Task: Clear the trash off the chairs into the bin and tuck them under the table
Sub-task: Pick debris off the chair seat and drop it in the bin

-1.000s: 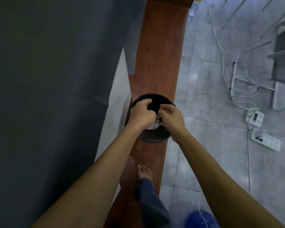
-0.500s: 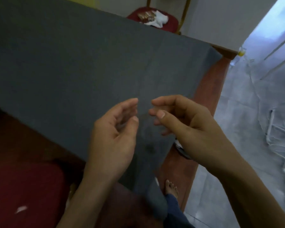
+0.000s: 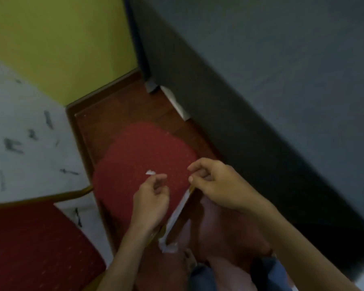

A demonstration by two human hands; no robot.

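both hands are hanging over a red chair seat [image 3: 143, 156] that is sitting just beside the grey tablecloth [image 3: 271, 91], not yet tucked under. the left hand [image 3: 151, 198] is curling loosely, fingers half bent and gripping nothing, its fingertips lying near a small white scrap of paper [image 3: 150, 172] that is resting on the cushion; it looks as if it is lining up to pinch that scrap, which is probably why thumb and forefinger are drawing toward each other. the right hand [image 3: 216, 185] is also half curled with no trash visible in it, hovering over the seat's edge nearest the table, perhaps waiting to help or to take hold of the chair. a pale strip [image 3: 178, 215] is running along the seat's near edge below the hands; whether it is trash or part of the chair frame is unclear through the blur. a second red chair [image 3: 36, 246] is showing at lower left. the bin is not showing here, so the scrap is going to need carrying away before this chair is pushed in.
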